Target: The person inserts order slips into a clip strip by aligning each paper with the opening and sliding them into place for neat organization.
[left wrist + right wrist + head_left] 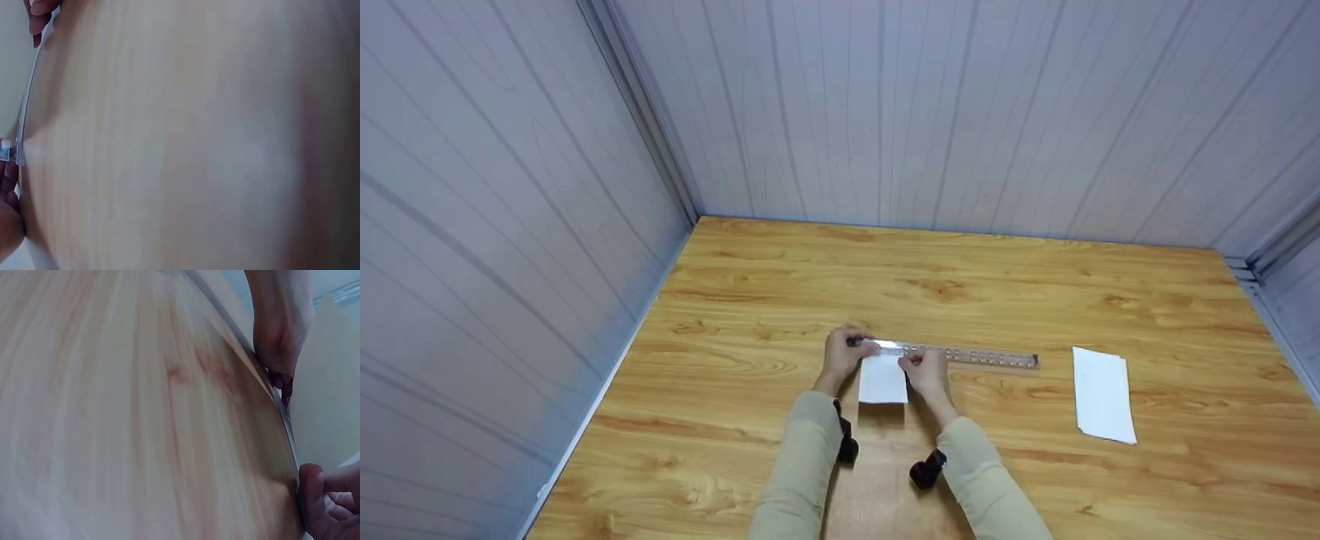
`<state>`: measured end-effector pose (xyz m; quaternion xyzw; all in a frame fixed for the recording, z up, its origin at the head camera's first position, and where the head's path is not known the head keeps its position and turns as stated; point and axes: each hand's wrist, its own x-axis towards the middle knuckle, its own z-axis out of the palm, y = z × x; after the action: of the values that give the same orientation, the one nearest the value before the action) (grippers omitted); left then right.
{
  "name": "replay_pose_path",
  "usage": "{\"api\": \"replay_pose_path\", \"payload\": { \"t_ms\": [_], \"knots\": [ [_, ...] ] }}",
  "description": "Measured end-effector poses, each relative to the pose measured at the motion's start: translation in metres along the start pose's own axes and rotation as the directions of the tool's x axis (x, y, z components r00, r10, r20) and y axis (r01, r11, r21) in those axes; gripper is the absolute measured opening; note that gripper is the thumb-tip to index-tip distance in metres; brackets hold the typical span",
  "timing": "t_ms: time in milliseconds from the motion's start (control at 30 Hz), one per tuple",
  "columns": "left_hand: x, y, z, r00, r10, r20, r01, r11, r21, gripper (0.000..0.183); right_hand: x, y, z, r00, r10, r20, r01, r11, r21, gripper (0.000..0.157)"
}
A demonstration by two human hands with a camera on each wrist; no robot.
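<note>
A long clear plastic strip [990, 358] with a row of round marks and dark ends runs across the table in the head view. My left hand [844, 356] grips its left end, thumb over the top edge of a small white paper [883, 380]. At the paper's upper right corner, my right hand [928, 371] pinches the paper close against the strip. The paper's near edge casts a shadow on the table. In the right wrist view the paper [329, 394] stands between my right hand [332, 500] and my left hand [281, 332].
A small stack of white paper sheets [1102, 395] lies to the right on the wooden table [750, 300]. Pale panel walls [847, 112] rise behind the table and along its sides. Black wrist cameras [928, 470] sit at both cuffs.
</note>
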<state>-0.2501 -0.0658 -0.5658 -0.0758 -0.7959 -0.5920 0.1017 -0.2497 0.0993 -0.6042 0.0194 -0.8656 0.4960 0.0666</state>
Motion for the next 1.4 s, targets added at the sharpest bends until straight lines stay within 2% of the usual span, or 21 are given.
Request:
{"api": "replay_pose_path", "payload": {
  "t_ms": [67,100,167,233,267,333,400,433,500,533,733,1033,1200,1400],
  "knots": [
    [0.002,-0.009,0.002,1.000,-0.010,-0.004,0.010,1.000,0.023,0.014,-0.012,-0.032,-0.015,1.000,0.010,0.021,-0.010,1.000,0.006,0.013],
    [0.002,-0.009,0.002,1.000,-0.019,-0.002,0.019,0.999,0.030,0.014,-0.014,-0.041,-0.020,0.998,0.032,0.046,-0.032,0.999,-0.007,0.011],
    [0.002,-0.008,0.002,1.000,-0.019,0.002,0.019,0.999,0.030,0.015,-0.004,-0.009,-0.005,0.999,-0.041,0.017,0.040,0.998,0.041,0.013],
    [0.002,-0.006,0.001,1.000,-0.011,0.004,0.011,1.000,0.021,0.015,0.002,0.004,0.001,0.999,-0.041,0.020,0.040,0.998,0.054,0.015],
    [0.001,-0.002,0.000,1.000,-0.013,0.005,0.013,1.000,0.003,0.015,0.003,0.008,0.002,0.998,-0.067,0.013,0.067,0.996,0.062,0.017],
    [-0.001,0.007,-0.002,1.000,-0.021,0.007,0.021,0.999,-0.032,0.016,0.002,0.005,0.003,0.997,-0.083,0.009,0.082,0.995,0.059,0.019],
    [-0.002,0.015,-0.004,1.000,-0.023,0.005,0.023,0.998,-0.063,0.016,-0.008,-0.025,-0.010,0.999,-0.038,0.039,0.038,0.999,0.017,0.019],
    [-0.003,0.018,-0.004,1.000,-0.026,0.005,0.026,0.997,-0.077,0.016,-0.011,-0.031,-0.013,0.998,-0.056,0.037,0.055,0.998,0.017,0.018],
    [-0.003,0.018,-0.004,1.000,-0.024,0.002,0.024,0.997,-0.080,0.017,-0.016,-0.044,-0.018,0.997,-0.062,0.042,0.062,0.998,0.001,0.017],
    [-0.002,0.015,-0.004,1.000,-0.022,0.001,0.022,0.997,-0.068,0.017,-0.017,-0.046,-0.018,0.998,-0.038,0.046,0.039,0.999,-0.016,0.017],
    [0.003,-0.006,0.002,1.000,-0.015,-0.002,0.015,1.000,0.019,0.016,-0.016,-0.049,-0.017,0.998,0.031,0.047,-0.030,0.999,-0.025,0.022],
    [0.004,-0.009,0.002,1.000,0.009,-0.002,-0.009,0.999,0.048,0.015,-0.016,-0.048,-0.014,1.000,0.016,0.010,-0.015,0.998,-0.053,0.013],
    [0.003,-0.007,0.002,1.000,0.023,0.000,-0.023,0.999,0.031,0.014,-0.017,-0.049,-0.015,1.000,0.003,0.010,-0.003,0.998,-0.055,0.013],
    [-0.004,0.015,-0.004,0.997,0.071,-0.005,-0.071,0.995,-0.070,0.015,-0.017,-0.048,-0.016,1.000,0.005,0.014,-0.005,0.999,-0.044,0.014]
  ]
}}
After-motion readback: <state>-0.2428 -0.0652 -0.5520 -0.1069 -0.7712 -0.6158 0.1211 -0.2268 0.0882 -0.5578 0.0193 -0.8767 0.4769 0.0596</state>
